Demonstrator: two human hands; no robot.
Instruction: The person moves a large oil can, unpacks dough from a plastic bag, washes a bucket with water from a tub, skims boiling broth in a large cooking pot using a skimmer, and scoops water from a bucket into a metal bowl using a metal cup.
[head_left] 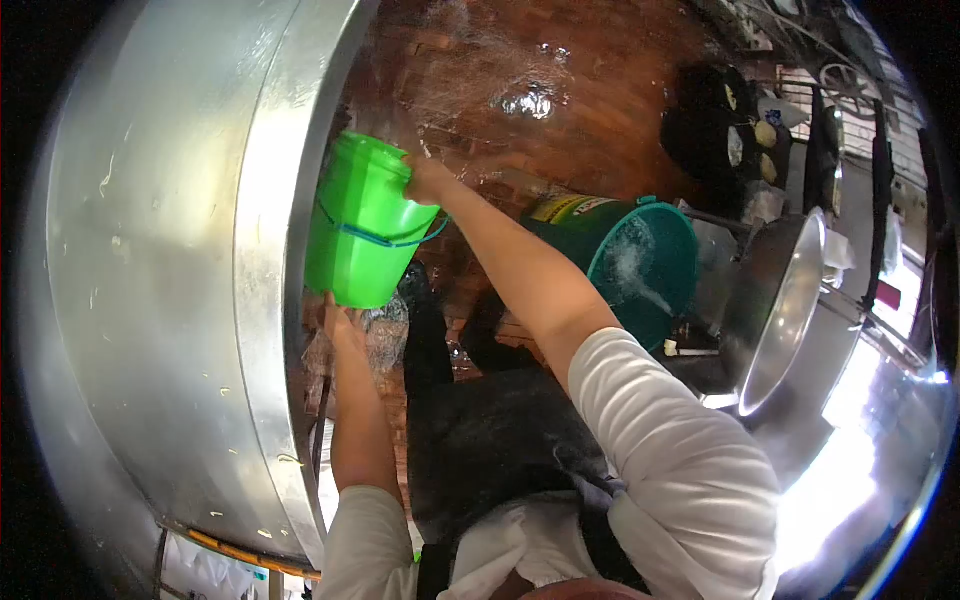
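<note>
A bright green bucket [362,225] with a thin teal handle is tipped over beside the steel counter, between my two hands. My right hand [428,182] grips it near its far end, fingers partly hidden behind it. Under its near end, my left hand [343,322] supports it, with some fingers out of sight. Blurry streaks like water show by the far end, over the wet reddish brick floor [600,110]. The bucket's inside is hidden from me.
A large steel counter [150,240] fills the left side, with small pale scraps on it. At right are a dark green tub [640,265] with a label, a wide metal bowl [785,315] and a dark round pan-like shape [700,125]. My dark apron [490,440] hangs below.
</note>
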